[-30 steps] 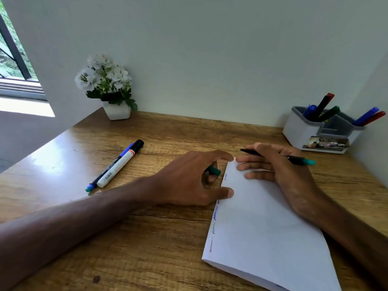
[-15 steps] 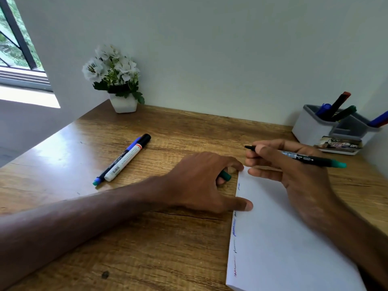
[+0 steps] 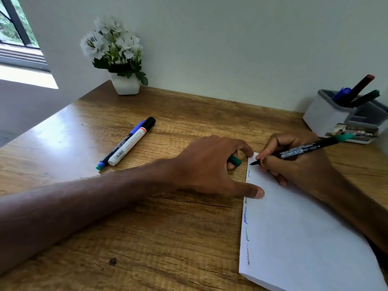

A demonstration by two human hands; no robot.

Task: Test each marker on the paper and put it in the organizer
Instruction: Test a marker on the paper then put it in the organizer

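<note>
On the wooden tabletop [image 3: 189, 122] a white sheet of paper [image 3: 304, 227] lies at the right, its far left corner between the two hands. The right hand [image 3: 298, 166] grips a black marker [image 3: 300, 151] like a pen, thumb and fingers pinched round the barrel near the tip. The tip meets the paper just inside that far corner, and the teal rear end points back toward the organizer [image 3: 325, 118]. The left hand [image 3: 210, 166] lies palm down just beside the sheet. Its thumb presses on the paper's left edge, its forefinger reaches the far corner, and the other fingers are curled over a green cap [image 3: 235, 160] that peeks out beneath them. A row of short test squiggles [image 3: 246, 219] in red, green, blue and dark ink runs along the paper's left edge.

The white and grey organizer stands at the far right against the wall. Three markers lean in its rear compartment: a red-capped marker [image 3: 361, 87], a blue marker [image 3: 341, 93] and a dark green marker [image 3: 366, 98]. Two more lie side by side, touching, left of the hands: a white-barrelled marker [image 3: 130, 143] with a black cap and a dark pen [image 3: 105, 161] with a teal end. A white pot of white flowers [image 3: 125, 84] stands at the far edge by the wall, and a window [image 3: 16, 38] shows at the upper left.
</note>
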